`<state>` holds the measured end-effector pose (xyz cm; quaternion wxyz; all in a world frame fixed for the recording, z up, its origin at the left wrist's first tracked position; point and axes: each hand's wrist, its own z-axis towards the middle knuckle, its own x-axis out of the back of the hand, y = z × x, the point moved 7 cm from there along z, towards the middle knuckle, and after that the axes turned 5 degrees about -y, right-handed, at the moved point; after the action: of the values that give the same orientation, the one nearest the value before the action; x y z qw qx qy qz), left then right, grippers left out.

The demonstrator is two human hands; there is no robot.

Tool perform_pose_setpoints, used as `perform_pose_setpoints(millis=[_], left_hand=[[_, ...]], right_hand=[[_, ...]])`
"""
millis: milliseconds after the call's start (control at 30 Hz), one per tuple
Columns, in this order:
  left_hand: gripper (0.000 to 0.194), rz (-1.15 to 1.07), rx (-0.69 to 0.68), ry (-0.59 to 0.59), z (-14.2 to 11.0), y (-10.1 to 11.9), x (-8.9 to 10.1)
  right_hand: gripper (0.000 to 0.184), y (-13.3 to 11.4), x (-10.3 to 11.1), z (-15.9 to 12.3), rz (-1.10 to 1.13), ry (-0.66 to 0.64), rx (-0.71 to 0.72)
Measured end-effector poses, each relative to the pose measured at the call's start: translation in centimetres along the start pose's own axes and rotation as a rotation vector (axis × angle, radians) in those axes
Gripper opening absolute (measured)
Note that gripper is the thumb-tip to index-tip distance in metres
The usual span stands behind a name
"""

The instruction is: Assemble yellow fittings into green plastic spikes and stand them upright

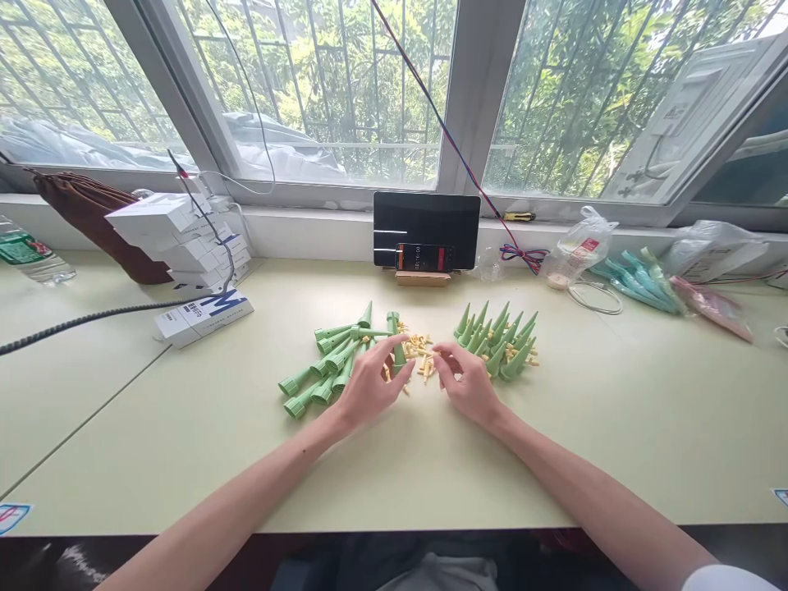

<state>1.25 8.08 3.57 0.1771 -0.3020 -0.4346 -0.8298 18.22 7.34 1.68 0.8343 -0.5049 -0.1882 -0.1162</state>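
My left hand [377, 379] is over the right side of a pile of green plastic cone spikes [326, 361] with ribbed caps. Its thumb and forefinger are apart, and one green spike [399, 353] shows between and behind them; I see no firm grip on it. My right hand [471, 382] is closed in a pinch at the edge of a scatter of small yellow plastic pieces [419, 343], a yellow piece at its fingertips. Just beyond that hand, a group of green spikes [496, 332] stands points up, with yellow pieces along its right side.
A phone [424, 258] showing a timer leans on a black tablet [427, 217] at the back. White boxes [203, 316] and a black cable [92, 313] lie left, near a bottle [30, 254]. Plastic bags [579, 250] and blue-green packets [640, 281] lie back right.
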Motion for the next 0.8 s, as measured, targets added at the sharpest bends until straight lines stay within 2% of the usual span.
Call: perform_pose_setpoints(millis=[267, 433, 500, 800], left_hand=[[0.042, -0.136, 0.08, -0.05, -0.4, -0.2, -0.7], [0.042, -0.621, 0.167, -0.158, -0.1, -0.7, -1.7], [0.042, -0.734, 0.168, -0.176, 0.0, -0.7, -1.9], [0.035, -0.704, 0.143, -0.143, -0.1, -0.7, -1.8]], right_hand=[[0.016, -0.5, 0.4, 0.0, 0.008, 0.031, 0.025], [0.012, -0.3, 0.4, -0.1, 0.008, 0.041, 0.046], [0.011, -0.4, 0.3, -0.1, 0.014, 0.041, 0.054], [0.012, -1.1, 0.2, -0.3, 0.016, 0.046, 0.138]])
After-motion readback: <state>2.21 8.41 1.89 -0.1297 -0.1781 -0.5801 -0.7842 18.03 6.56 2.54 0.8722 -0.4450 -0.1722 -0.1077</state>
